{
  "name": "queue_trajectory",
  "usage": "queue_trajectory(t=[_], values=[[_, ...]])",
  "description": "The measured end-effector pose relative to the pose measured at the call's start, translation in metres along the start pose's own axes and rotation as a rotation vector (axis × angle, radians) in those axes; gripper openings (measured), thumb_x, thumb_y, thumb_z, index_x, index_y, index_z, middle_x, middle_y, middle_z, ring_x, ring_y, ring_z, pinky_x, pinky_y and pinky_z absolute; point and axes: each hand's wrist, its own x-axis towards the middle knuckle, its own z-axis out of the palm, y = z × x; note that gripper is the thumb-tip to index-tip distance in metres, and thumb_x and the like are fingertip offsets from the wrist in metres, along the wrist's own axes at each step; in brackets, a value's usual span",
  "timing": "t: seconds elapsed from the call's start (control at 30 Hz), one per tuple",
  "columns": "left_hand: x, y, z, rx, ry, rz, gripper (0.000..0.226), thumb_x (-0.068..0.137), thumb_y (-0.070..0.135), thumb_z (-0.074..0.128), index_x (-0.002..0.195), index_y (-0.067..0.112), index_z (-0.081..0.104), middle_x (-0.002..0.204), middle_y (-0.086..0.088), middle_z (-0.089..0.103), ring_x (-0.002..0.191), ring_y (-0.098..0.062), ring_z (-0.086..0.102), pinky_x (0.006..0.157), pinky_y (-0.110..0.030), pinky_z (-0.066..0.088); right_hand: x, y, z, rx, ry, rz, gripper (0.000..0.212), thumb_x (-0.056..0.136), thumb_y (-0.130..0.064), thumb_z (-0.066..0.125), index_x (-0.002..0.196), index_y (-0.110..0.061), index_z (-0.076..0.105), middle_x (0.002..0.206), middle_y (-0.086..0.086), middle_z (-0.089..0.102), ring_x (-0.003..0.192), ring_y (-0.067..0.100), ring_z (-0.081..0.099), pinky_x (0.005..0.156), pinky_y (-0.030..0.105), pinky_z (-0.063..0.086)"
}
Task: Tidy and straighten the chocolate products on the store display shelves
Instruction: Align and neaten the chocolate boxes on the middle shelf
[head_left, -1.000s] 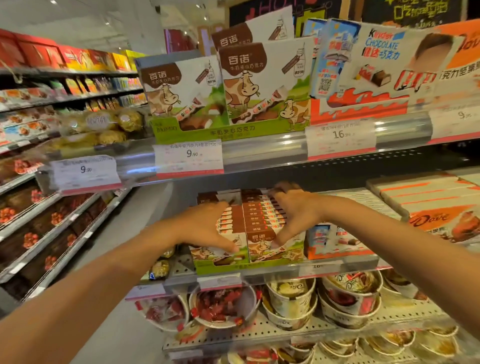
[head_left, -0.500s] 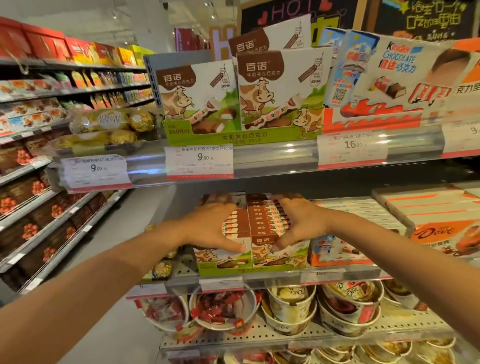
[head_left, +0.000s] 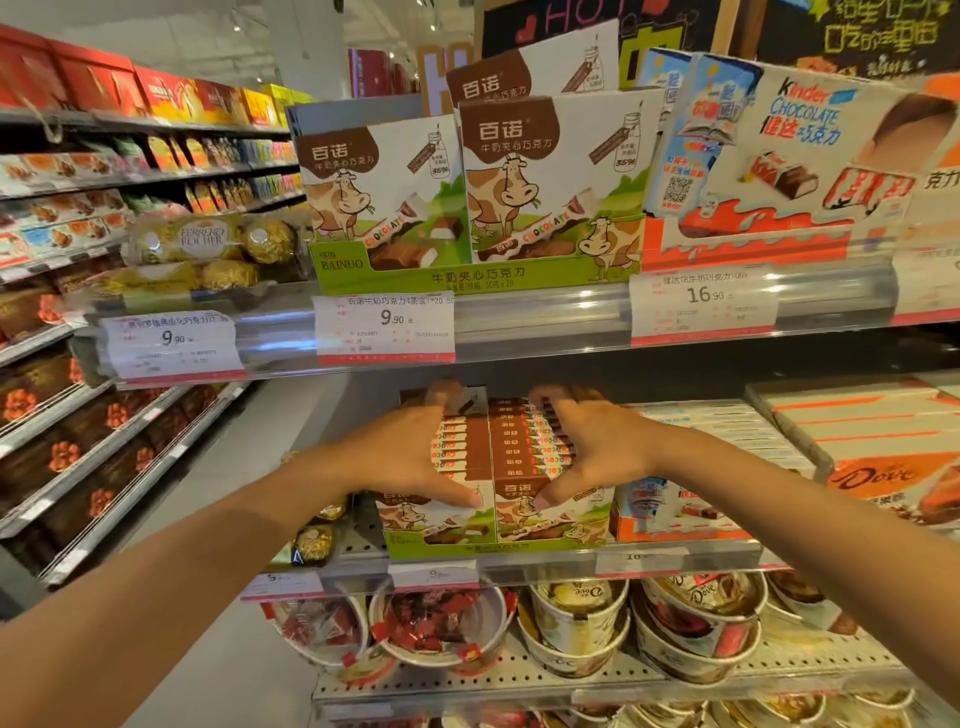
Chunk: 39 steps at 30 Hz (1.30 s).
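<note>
Bainuo packs (head_left: 511, 452): two rows of brown-and-white cow-print chocolate packs, standing in a green tray (head_left: 493, 548) at the front edge of the middle shelf (head_left: 675, 553).
Left hand (head_left: 410, 457): on the left row, fingers curved over the pack tops toward the back, thumb pressed on the front pack face. Grasping the row.
Right hand (head_left: 597, 447): mirrors it on the right row, fingers curled over the far end, thumb on the front pack. Grasping that row.
Thumbs: close together, either side of the seam between the two rows.
Left of tray: gold foil-wrapped balls (head_left: 314, 543) just beside it, at the shelf's left end.
Right of tray: Kinder box (head_left: 670, 506), orange base, touching or nearly touching the tray; can't tell which.
Far right, same shelf: Dove bars (head_left: 883, 478) lying flat, orange wrappers.
Top shelf (head_left: 545, 322): upright Bainuo display cartons (head_left: 550, 176) near the middle of the front edge, Kinder display carton (head_left: 779, 156) to their right, Ferrero Rocher packs (head_left: 197, 244) at the left end.
Price tags (head_left: 384, 327): clipped along the top shelf's front edge; readable ones say 9.90 and 16.90.
Bottom shelf (head_left: 519, 680): paper tubs (head_left: 576, 623) of wrapped sweets, some marked Dove, stacked along the front.
Left aisle shelving (head_left: 78, 415): more boxed products, blurred.
</note>
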Motion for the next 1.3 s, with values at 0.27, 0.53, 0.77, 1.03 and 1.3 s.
queue_trajectory(t=[0.27,0.53,0.77,1.03,1.3], values=[[0.014,0.001,-0.009,-0.01,-0.177,-0.009,0.05,0.064,0.053,0.077,0.096,0.04,0.041,0.099,0.017,0.053,0.091,-0.002,0.056,0.076,-0.018,0.043,0.003,-0.001,-0.003,-0.01,-0.05,-0.041,0.107,0.06,-0.064,0.073,0.143,-0.025,0.019,0.139,0.002,0.034,0.126,0.024,0.034,0.105,0.039,0.036],[0.003,0.008,-0.005,0.066,-0.073,0.052,0.086,0.061,0.056,0.079,0.126,0.028,0.03,0.104,0.02,0.052,0.093,-0.002,0.054,0.076,-0.019,0.042,0.002,-0.002,-0.003,0.029,-0.07,-0.033,0.106,0.061,-0.063,0.074,0.143,-0.024,0.019,0.136,0.0,0.039,0.122,0.021,0.039,0.104,0.037,0.038],[0.007,0.007,0.0,0.128,-0.009,0.095,0.076,0.059,0.053,0.081,0.118,0.028,0.042,0.106,0.013,0.046,0.099,-0.008,0.046,0.087,-0.025,0.04,0.002,-0.004,-0.002,0.017,-0.068,-0.014,0.113,0.053,-0.068,0.07,0.144,-0.024,0.02,0.139,0.004,0.03,0.127,0.025,0.032,0.107,0.039,0.034],[0.011,0.007,0.002,0.129,-0.021,0.04,0.091,0.052,0.056,0.081,0.128,0.025,0.042,0.116,0.008,0.047,0.106,-0.012,0.045,0.092,-0.031,0.04,0.006,-0.002,0.001,-0.001,-0.065,0.003,0.131,0.037,-0.083,0.052,0.146,-0.021,0.016,0.143,0.006,0.027,0.131,0.027,0.029,0.109,0.042,0.032],[-0.001,0.014,-0.005,0.203,-0.06,0.004,0.112,0.062,0.059,0.076,0.147,0.017,0.015,0.15,-0.001,0.028,0.137,-0.021,0.027,0.11,-0.03,0.025,-0.001,-0.006,-0.008,-0.055,-0.128,0.006,0.123,0.05,-0.08,0.062,0.147,-0.029,0.006,0.153,0.003,0.014,0.139,0.029,0.019,0.112,0.047,0.026]])
